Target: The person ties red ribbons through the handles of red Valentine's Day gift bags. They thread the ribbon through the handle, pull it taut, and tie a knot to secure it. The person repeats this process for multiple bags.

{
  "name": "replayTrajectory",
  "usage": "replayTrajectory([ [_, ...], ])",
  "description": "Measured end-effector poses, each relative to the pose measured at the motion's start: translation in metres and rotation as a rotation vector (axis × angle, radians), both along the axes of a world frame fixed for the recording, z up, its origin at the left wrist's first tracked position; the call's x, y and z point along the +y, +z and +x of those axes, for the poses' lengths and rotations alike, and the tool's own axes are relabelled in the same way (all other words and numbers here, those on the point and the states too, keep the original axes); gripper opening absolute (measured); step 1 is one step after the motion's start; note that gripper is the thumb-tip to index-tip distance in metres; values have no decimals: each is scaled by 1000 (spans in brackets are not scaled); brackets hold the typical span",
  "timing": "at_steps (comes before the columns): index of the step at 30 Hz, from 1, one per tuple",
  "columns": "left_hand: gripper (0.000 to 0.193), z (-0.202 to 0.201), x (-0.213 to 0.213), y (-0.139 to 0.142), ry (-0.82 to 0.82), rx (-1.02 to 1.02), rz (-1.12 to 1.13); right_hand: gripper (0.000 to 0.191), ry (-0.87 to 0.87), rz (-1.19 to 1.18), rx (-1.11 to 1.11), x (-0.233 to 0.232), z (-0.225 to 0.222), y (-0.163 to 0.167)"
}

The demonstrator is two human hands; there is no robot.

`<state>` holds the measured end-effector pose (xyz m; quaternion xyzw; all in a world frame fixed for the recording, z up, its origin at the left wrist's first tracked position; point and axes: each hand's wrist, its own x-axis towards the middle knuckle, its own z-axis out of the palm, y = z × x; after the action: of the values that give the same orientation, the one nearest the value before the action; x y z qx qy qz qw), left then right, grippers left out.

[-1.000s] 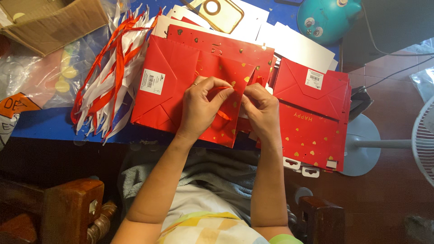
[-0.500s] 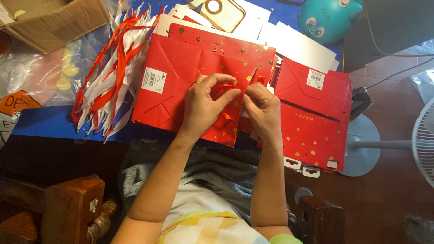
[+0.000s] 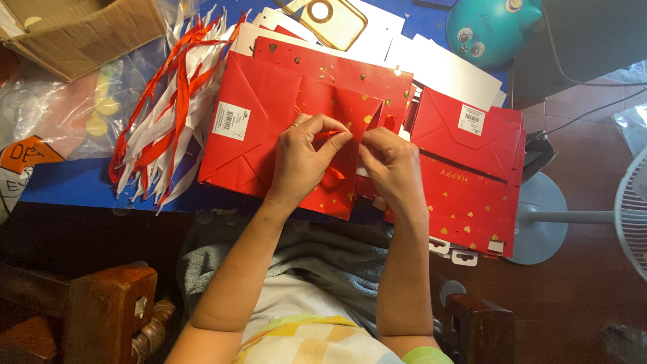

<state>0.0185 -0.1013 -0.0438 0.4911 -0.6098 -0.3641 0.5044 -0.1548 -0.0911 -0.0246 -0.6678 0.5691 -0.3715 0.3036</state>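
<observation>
From the head view I saw a blue table (image 3: pixel 60 185) crowded to its near edge, brown floor open at right beside a fan (image 3: pixel 633 216). My left hand (image 3: pixel 306 158) and right hand (image 3: pixel 391 168) both pinched a red ribbon (image 3: pixel 331 135) over the flat red gift bag (image 3: pixel 269 128) at mid-table; a ribbon bundle (image 3: pixel 168 108) lay left.

Ring (image 3: pixel 294 125) on left hand (image 3: pixel 306 158)
</observation>
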Motion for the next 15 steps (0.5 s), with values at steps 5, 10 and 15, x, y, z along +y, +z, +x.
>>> replayTrajectory([
  [5,13,2,-1,0,-23,12,26,11,29,57,42,1,-1,10],
  [10,13,4,-1,0,-34,26,38,10,75,95,58,4,-2,16],
  [15,14,4,-2,0,-31,37,43,13,-4,126,112,4,-1,12],
])
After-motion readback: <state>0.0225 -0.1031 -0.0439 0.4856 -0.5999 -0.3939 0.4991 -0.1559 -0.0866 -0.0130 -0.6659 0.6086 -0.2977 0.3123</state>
